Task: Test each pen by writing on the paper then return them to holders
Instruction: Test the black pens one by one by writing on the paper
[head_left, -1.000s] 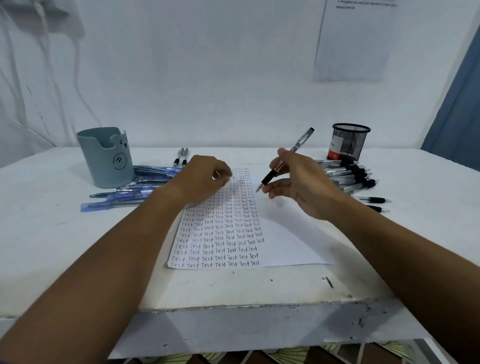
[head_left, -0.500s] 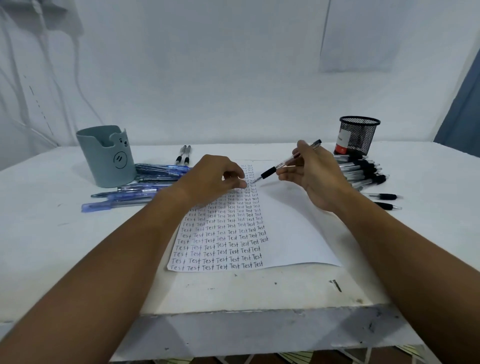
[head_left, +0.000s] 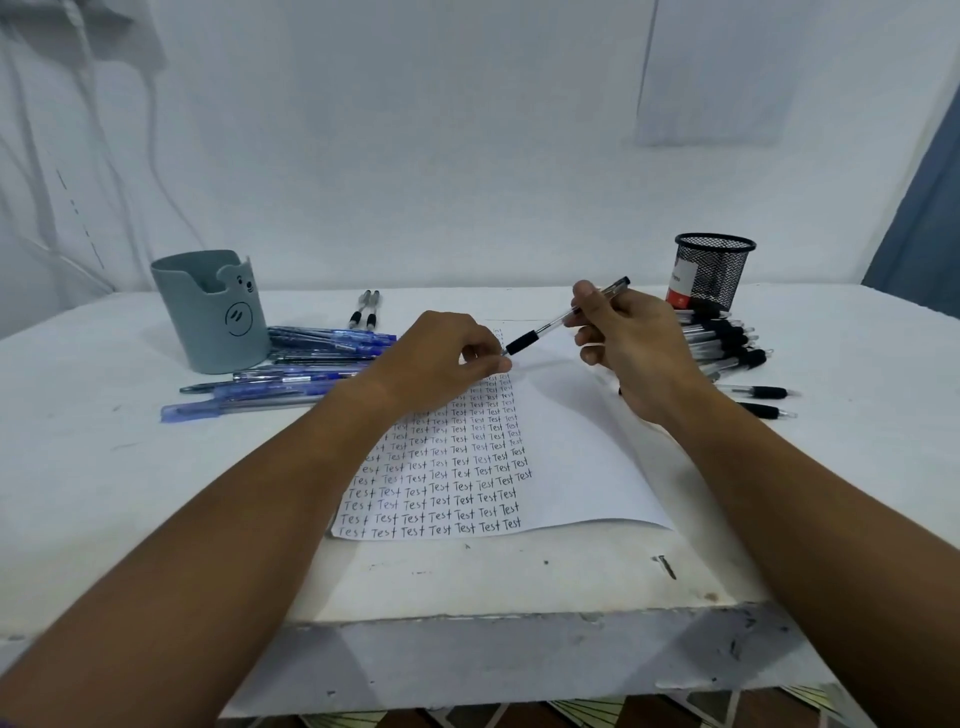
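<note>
Pen (head_left: 563, 317), clear-barrelled with a black rubber grip, is pinched in the right hand (head_left: 631, 345), thumb on top and fingers curled under the rear half of the barrel. A second ago it stood steeply, point down over the paper (head_left: 582, 457) as if ready to write; since then it has been laid over to a shallow slant and carried toward the far edge of the sheet, so its tip now points at the left hand (head_left: 441, 358). That hand rests curled on the upper part of the sheet, fingertips gathered close to the pen's point; whether they touch the tip or hold anything cannot be told. My reading is that the tip is being checked or handed across rather than written with, so this pen's test word is likely still to come, at the head of the next column beside the rows of "Test". No pen has gone back yet: the grey bear-faced holder (head_left: 213, 312) near the far left corner of the tabletop (head_left: 104, 493) shows nothing standing in it, with blue pens (head_left: 291, 374) heaped beside it, and the black mesh holder (head_left: 711, 270) toward the far right has black-grip pens (head_left: 727, 343) piled at its foot.
</note>
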